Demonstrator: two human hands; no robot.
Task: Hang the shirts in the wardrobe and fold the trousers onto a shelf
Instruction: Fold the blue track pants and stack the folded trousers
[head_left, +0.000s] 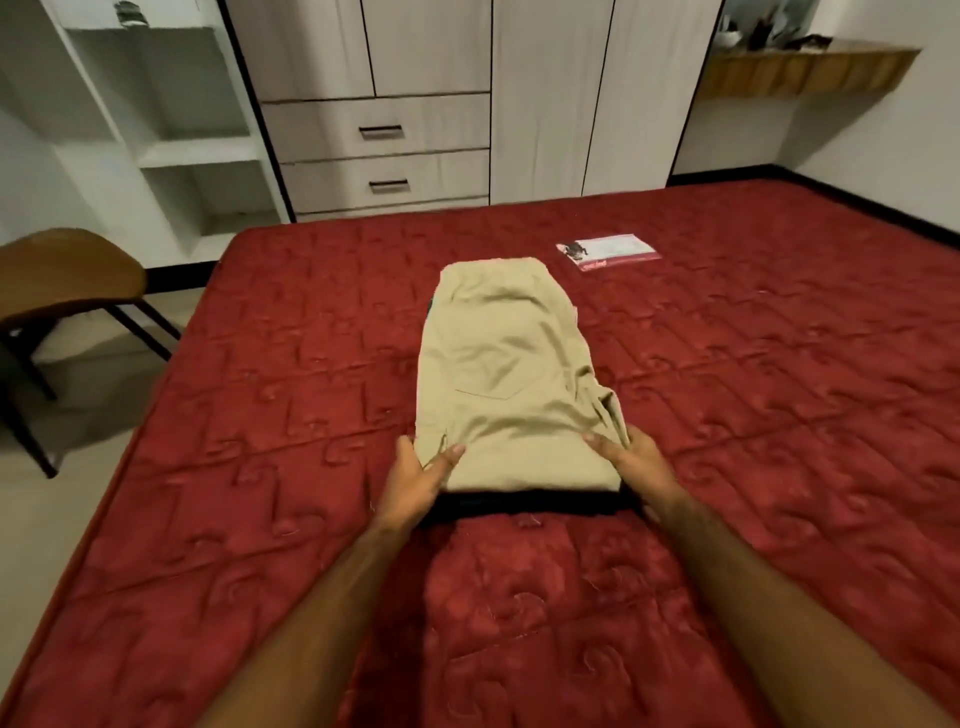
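Folded beige trousers (506, 364) lie lengthwise on the red mattress (753, 415), with a back pocket facing up. A dark garment (519, 505) shows as a black strip under their near edge. My left hand (415, 480) grips the near left corner, thumb on top and fingers round the side. My right hand (631, 467) grips the near right corner the same way, beside a bunched fold of cloth. The wardrobe (467, 93) stands behind the bed with its doors shut.
White open shelves (171, 130) stand at the back left. A brown chair (62, 280) sits on the floor left of the bed. A white and red printed packet (608, 250) lies on the mattress beyond the trousers. A wooden wall shelf (805, 67) hangs at the right.
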